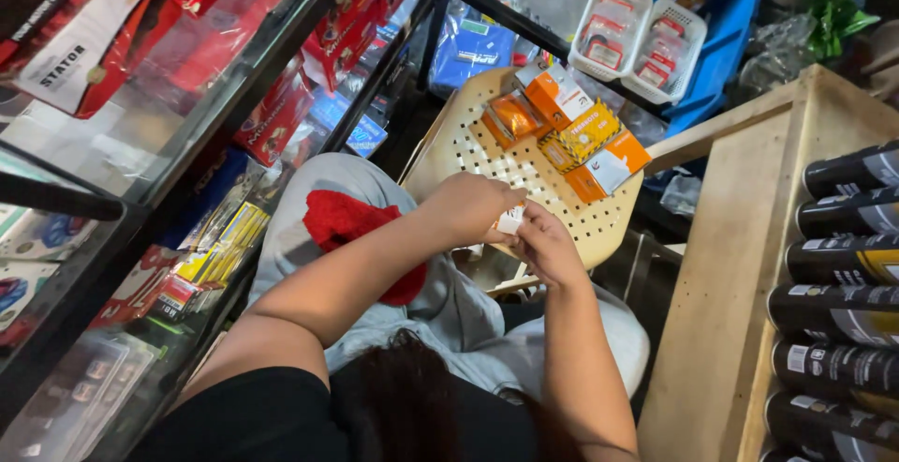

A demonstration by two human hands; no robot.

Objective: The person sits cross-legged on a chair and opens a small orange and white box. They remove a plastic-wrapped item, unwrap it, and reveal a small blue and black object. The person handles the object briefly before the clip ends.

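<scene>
Cramped shop aisle, glass shelves left, wooden rack right. Left hand and right hand both pinch small white item between them, fingers closed on it, probably for close handling. Orange boxes on perforated stool just beyond grip, within reach. Red cloth on lap, under left forearm.

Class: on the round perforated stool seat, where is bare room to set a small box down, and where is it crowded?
Stool seat: bare along the left rim, beside the orange boxes, above the left hand and right hand. Crowded: upper right, where the boxes cluster.
</scene>
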